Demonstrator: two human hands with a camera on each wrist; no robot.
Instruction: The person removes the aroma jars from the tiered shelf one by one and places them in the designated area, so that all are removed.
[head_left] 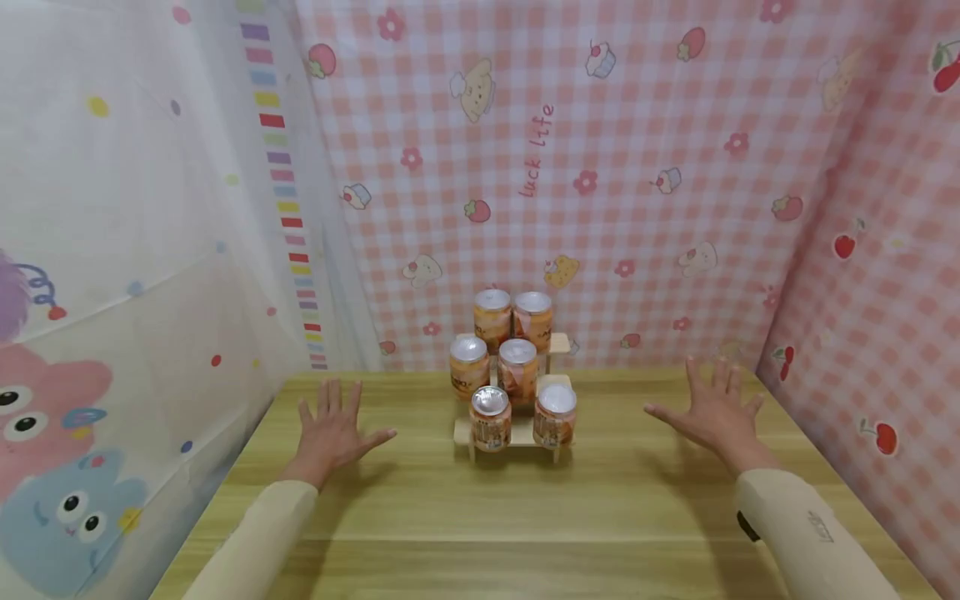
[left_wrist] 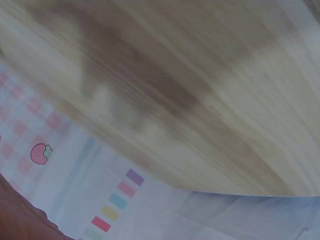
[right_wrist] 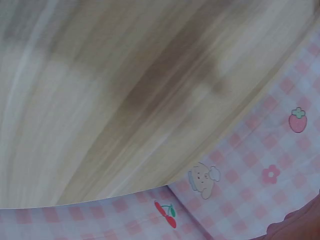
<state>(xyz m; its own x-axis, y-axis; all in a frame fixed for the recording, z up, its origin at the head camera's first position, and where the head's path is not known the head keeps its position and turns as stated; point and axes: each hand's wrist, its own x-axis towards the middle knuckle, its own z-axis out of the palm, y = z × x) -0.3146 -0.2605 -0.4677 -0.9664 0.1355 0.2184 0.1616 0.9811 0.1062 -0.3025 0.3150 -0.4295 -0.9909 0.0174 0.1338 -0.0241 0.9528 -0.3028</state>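
Observation:
In the head view, several orange cans with silver lids stand upright on a small stepped wooden rack (head_left: 517, 433) at the table's middle. Two sit on the top step, among them a can at the top right (head_left: 533, 321). Two more occupy the middle step, and the lowest step bears a left can (head_left: 491, 421) and a right can (head_left: 555, 417), with a gap between. To the left of the rack, my left hand (head_left: 330, 429) is spread over the table, fingers straight, holding nothing. Out to the right, my right hand (head_left: 716, 417) is likewise spread and holds nothing.
The wooden table (head_left: 420, 533) carries the rack near its back edge. Behind it hangs a pink checked cloth (head_left: 645, 225), with another printed cloth on the right and a white cartoon cloth (head_left: 172, 275) on the left. Hand shadows fall on the tabletop in both wrist views.

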